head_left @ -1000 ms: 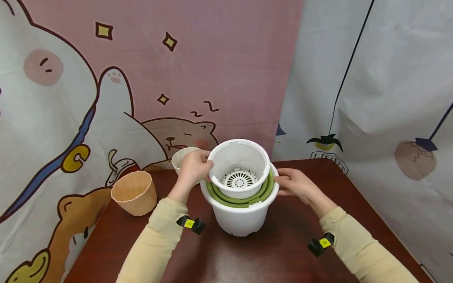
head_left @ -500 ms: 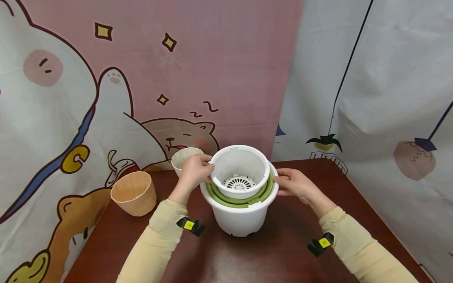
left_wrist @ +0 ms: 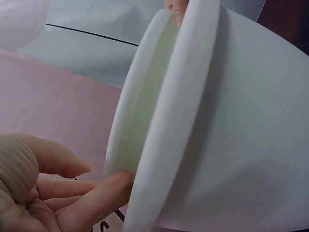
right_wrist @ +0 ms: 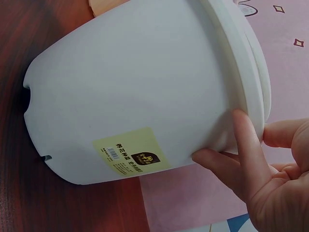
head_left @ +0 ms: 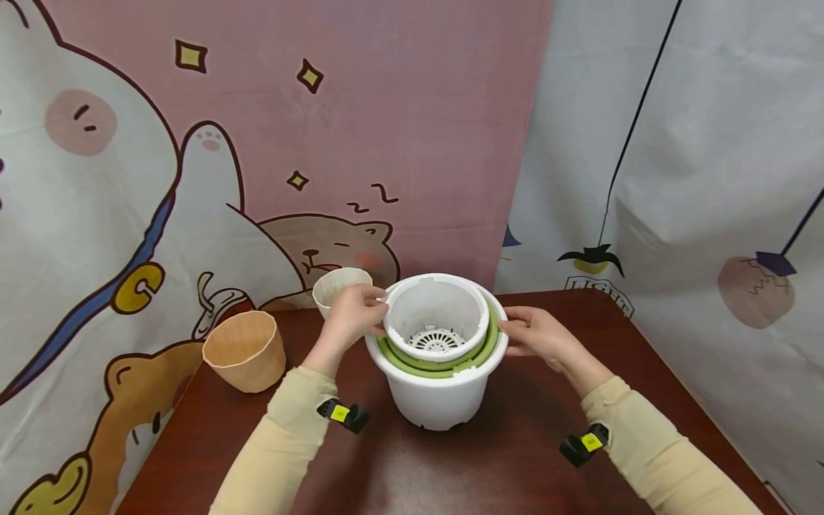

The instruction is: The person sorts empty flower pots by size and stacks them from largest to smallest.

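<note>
A large white flowerpot [head_left: 438, 404] stands upright on the table. Green pots [head_left: 433, 370] are nested in it, and a smaller white pot [head_left: 438, 304] with a slotted bottom sits inside them. My left hand [head_left: 350, 315] is at the left side of the smaller pot's rim; in the left wrist view a fingertip [left_wrist: 120, 180] touches under that rim, while the thumb stands apart from it. On the right, my right hand [head_left: 543, 336] pinches the large flowerpot's rim. A printed label [right_wrist: 133, 152] on its wall shows in the right wrist view.
An orange-tan pot [head_left: 247, 350] stands at the left of the dark red table [head_left: 515, 458]. Behind my left hand is a cream pot [head_left: 336, 286], partly hidden. A cartoon-printed cloth [head_left: 386, 129] hangs behind the table.
The smaller white pot has moved down into the nested green pots. My left hand has lowered slightly with it, and its thumb now stands off the rim. The right hand has kept its place.
</note>
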Demonstrator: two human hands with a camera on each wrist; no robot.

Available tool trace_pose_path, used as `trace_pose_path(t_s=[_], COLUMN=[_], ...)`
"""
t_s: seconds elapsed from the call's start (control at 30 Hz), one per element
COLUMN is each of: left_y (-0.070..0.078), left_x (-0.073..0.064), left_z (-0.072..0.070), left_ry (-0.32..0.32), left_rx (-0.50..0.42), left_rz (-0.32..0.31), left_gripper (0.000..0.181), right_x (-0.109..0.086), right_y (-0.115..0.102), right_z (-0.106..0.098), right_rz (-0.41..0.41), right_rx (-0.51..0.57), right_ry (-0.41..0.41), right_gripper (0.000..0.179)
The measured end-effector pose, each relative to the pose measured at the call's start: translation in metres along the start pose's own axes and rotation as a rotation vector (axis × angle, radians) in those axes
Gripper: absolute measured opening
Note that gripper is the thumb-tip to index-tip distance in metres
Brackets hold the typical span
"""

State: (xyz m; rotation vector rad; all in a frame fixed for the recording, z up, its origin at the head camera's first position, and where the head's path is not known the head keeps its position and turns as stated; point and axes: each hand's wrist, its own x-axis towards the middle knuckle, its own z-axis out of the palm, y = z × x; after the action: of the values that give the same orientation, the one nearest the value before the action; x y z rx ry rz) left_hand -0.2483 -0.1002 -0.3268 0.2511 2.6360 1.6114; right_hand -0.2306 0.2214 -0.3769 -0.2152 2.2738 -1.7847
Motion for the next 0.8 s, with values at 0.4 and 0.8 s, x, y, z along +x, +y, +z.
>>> trace_pose_path(t_s=[0.4, 0.8], left_y=[-0.003, -0.013], left_x=[-0.007, -0.014], left_z=[-0.009, -0.016], left_ry=[-0.023, 0.005], left_rx=[-0.04, 0.06], left_rz=[0.036, 0.161], left_gripper=[0.038, 0.033], right_x=[0.0, -0.001], right_y=[0.001, -0.001], right_z=[-0.001, 0.0], right_rz=[0.003, 0.002], right_rx=[0.0, -0.001], right_ry=[-0.002, -0.001], right_gripper=[0.056, 0.055])
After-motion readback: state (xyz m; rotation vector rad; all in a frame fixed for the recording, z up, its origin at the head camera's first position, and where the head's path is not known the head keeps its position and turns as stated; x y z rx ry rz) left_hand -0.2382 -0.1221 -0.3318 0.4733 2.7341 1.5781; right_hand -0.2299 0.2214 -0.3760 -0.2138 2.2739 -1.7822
